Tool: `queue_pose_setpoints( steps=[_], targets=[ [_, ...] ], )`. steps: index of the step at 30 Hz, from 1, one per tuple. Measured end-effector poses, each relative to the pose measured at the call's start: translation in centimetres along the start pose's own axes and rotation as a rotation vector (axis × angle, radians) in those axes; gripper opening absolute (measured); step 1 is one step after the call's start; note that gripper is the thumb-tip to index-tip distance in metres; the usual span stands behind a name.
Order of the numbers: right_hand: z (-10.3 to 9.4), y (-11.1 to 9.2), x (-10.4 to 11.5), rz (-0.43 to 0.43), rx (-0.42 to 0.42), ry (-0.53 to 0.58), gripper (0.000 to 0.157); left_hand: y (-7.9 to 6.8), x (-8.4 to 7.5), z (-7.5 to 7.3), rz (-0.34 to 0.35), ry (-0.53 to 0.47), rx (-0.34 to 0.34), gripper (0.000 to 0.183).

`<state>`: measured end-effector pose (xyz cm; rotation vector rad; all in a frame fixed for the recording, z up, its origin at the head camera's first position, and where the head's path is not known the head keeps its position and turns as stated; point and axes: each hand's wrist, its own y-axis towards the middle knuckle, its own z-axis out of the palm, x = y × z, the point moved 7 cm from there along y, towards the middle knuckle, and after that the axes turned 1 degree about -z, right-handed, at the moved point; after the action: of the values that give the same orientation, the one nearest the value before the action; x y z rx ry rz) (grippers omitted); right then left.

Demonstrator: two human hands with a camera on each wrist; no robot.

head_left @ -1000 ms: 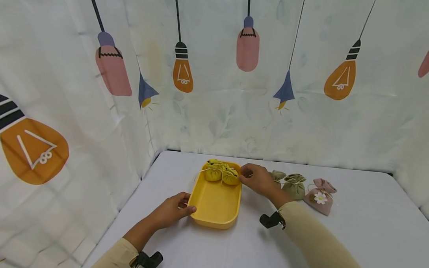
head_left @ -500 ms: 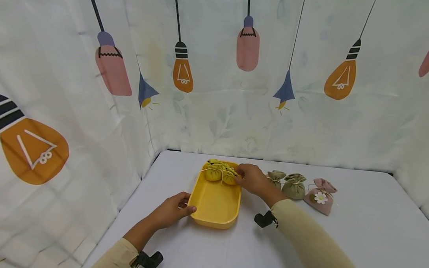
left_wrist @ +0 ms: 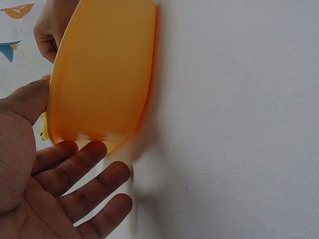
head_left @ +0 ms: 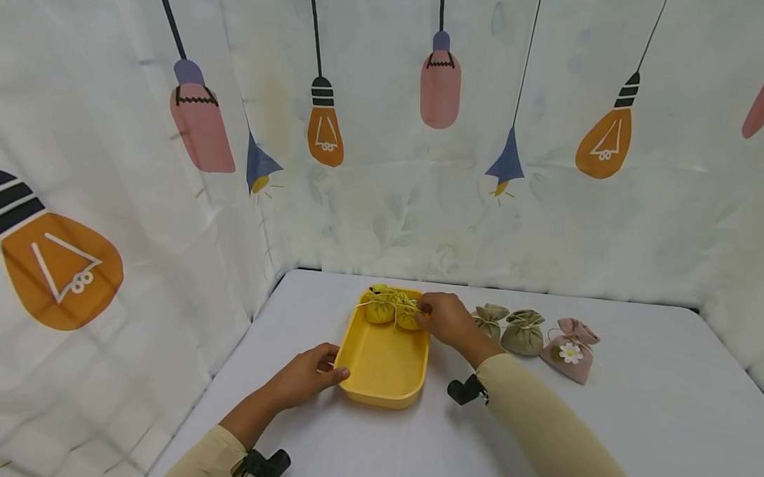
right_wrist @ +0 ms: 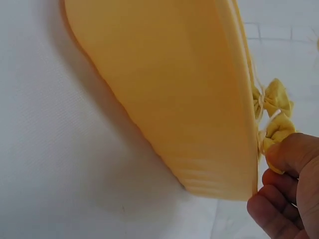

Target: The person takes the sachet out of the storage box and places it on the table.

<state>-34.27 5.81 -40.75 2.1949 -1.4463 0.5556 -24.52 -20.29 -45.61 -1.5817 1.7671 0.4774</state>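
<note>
A yellow plastic tray (head_left: pixel 382 365) stands on the table with two small yellow drawstring pouches at its far end. My left hand (head_left: pixel 304 377) holds the tray's near left corner; in the left wrist view its thumb (left_wrist: pixel 31 102) lies over the rim and fingertips touch the outer wall. At the far right corner, my right hand (head_left: pixel 451 319) pinches the top of the right yellow pouch (right_wrist: pixel 280 130), which sits just inside the rim. The left yellow pouch (head_left: pixel 379 308) rests beside it. Part of the pinched pouch is hidden by fingers.
Right of the tray stand two olive-green pouches, the nearer one (head_left: pixel 491 318) partly behind my right hand and the other (head_left: pixel 523 332) beside it. A pink pouch (head_left: pixel 570 350) with a white flower lies farther right. A patterned curtain (head_left: pixel 382 224) hangs behind the white table (head_left: pixel 654 402).
My right hand has shifted slightly left over the tray's rim, and more of the nearer green pouch shows. My left hand and the tray have stayed in place.
</note>
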Motion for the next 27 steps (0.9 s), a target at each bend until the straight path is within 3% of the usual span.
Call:
queue_pose_setpoints(
  steps=[15,22,27],
  targets=[
    [-1.3,-0.6,-1.3,0.051,-0.134,0.196,0.007,-0.1,0.1,0.2,0.011,-0.006,0.003,0.052],
    [-1.8,-0.8,-1.4,0.086,-0.150,0.297,0.006,0.1,0.1,0.1,0.007,-0.007,0.007,0.053],
    [-2.6,-1.0,-1.3,0.053,-0.169,0.328,0.008,0.2,0.2,0.0,0.007,-0.007,0.002,0.054]
  ],
)
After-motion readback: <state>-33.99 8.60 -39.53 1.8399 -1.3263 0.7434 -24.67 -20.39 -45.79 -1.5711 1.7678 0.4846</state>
